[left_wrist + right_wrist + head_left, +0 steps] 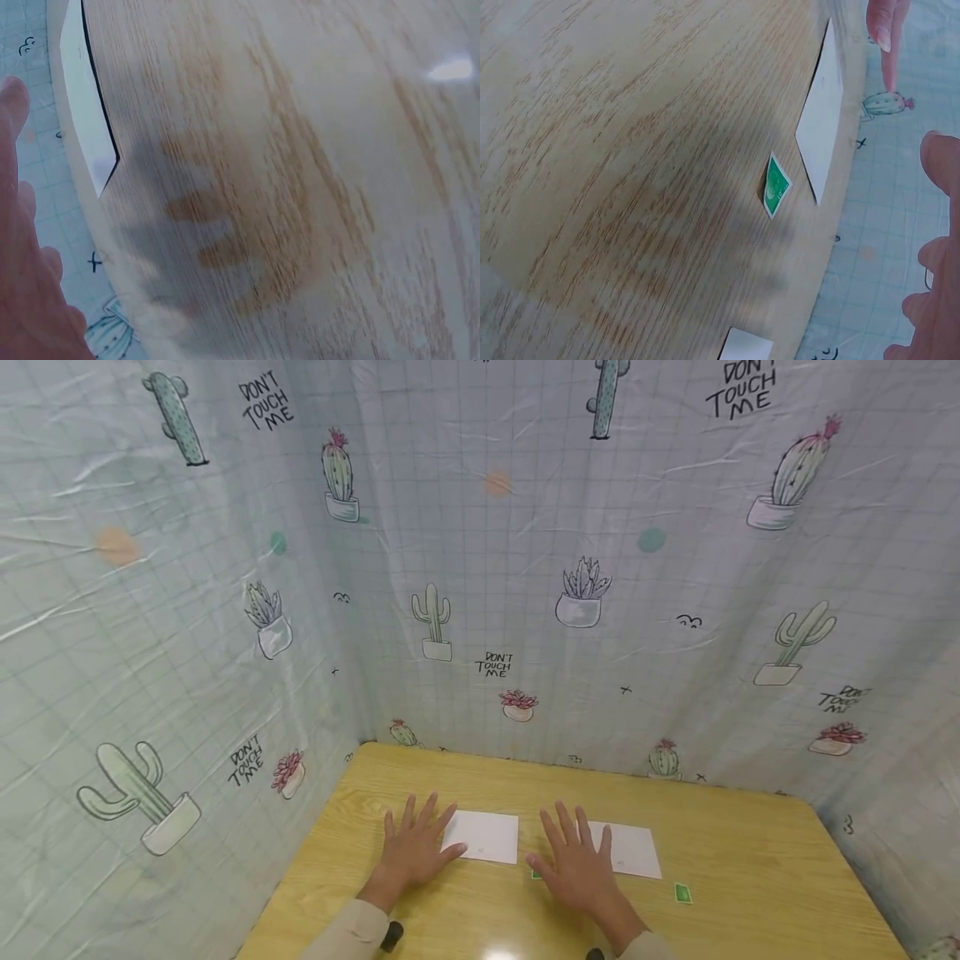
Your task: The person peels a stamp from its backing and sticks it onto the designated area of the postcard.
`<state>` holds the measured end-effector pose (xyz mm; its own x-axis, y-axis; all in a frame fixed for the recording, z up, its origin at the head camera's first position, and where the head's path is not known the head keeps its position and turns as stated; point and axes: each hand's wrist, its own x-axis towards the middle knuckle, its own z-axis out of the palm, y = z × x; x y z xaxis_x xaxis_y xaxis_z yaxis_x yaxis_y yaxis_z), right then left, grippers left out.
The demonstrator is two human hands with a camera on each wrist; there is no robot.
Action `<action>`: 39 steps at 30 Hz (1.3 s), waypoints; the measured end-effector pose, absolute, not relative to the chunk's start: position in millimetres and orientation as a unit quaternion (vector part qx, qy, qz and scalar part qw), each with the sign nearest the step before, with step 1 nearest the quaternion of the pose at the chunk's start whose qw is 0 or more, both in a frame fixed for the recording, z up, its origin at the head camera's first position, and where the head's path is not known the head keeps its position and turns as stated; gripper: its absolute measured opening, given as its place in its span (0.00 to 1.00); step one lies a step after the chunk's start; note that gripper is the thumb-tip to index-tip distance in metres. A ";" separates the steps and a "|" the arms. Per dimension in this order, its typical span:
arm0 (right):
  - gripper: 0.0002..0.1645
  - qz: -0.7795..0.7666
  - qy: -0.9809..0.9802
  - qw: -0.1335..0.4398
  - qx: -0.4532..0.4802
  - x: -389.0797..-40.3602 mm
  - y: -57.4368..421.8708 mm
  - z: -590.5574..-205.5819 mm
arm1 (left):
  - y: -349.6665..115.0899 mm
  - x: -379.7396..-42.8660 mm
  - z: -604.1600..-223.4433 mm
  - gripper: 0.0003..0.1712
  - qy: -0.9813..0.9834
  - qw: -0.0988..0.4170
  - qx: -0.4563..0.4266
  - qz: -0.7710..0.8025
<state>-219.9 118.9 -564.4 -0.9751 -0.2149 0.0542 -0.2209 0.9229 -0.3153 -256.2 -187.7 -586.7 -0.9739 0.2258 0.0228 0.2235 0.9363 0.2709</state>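
My left hand [415,853] hovers over the table with its fingers spread, holding nothing. Beside and partly under its fingers lies a white rectangular paper, perhaps an envelope [491,837]. Spread the same way, my right hand [579,868] is raised over the table and partly covers a second such white paper [636,852]. A small green stamp-like piece with a white border [536,874] peeks out by the right thumb; in the right wrist view this green piece [776,187] looks slightly bent. Another green stamp-like piece [682,893] lies right of the right hand.
The wood-grain table [450,910] is glossy and reflects light. Behind it and at the sides hangs a pale cloth [465,552] printed with cacti and words. A small black object [392,935] shows by the left sleeve.
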 end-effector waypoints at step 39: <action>0.46 0.174 -0.980 0.006 0.099 -215.2 116.6 -578.4 | -188.9 -257.7 -598.5 0.43 0.984 0.013 0.112 0.137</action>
<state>-215.2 116.6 -578.4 -0.9802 -0.1923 0.0468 -0.1967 0.9196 -0.3402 -257.7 -188.9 -598.5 -0.9744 0.2249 0.0044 0.2176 0.9371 0.2729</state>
